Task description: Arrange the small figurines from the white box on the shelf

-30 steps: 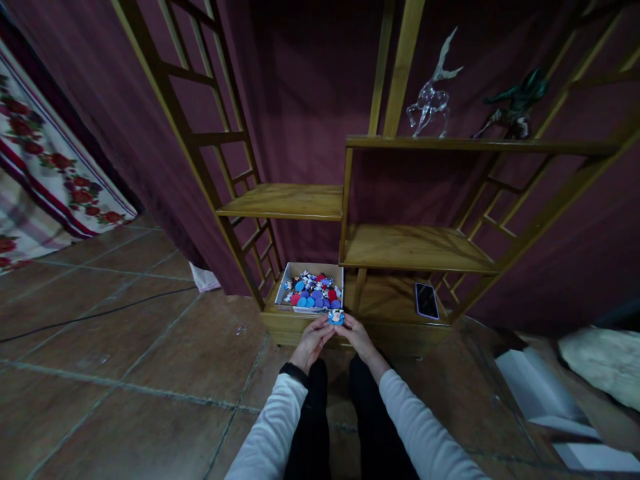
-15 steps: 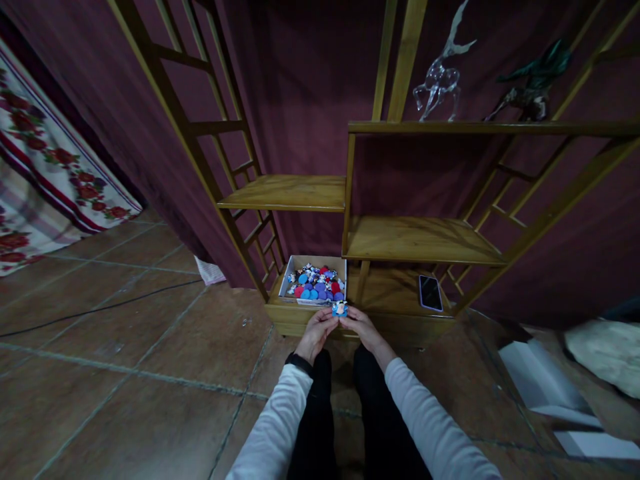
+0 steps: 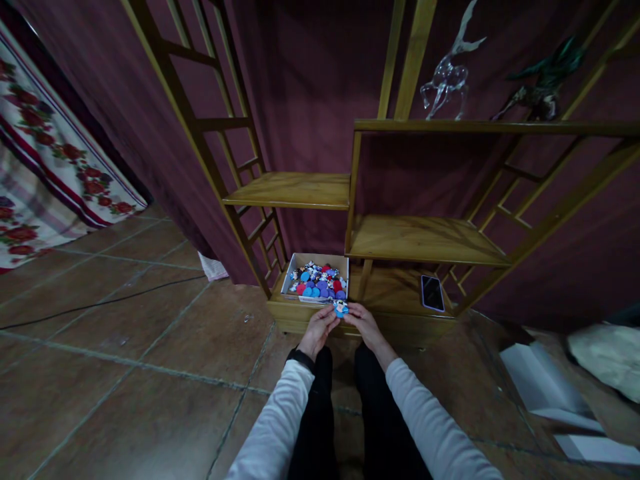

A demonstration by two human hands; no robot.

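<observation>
While the left hand point(image 3: 316, 330) and right hand point(image 3: 367, 325) meet, their fingertips pinch a small blue-based figurine point(image 3: 341, 307) between them, just before the near edge of an open box point(image 3: 327, 259). Compared with half a second ago, the figurine looks turned slightly, its round blue base showing more, while the grip matches. Beyond it, the box holds a heap of colourful pieces point(image 3: 320, 283), seemingly unchanged. Rightward lies a phone point(image 3: 433, 293); higher and farther, a clear deer ornament point(image 3: 447, 81) stands on a shelf point(image 3: 480, 127).
</observation>
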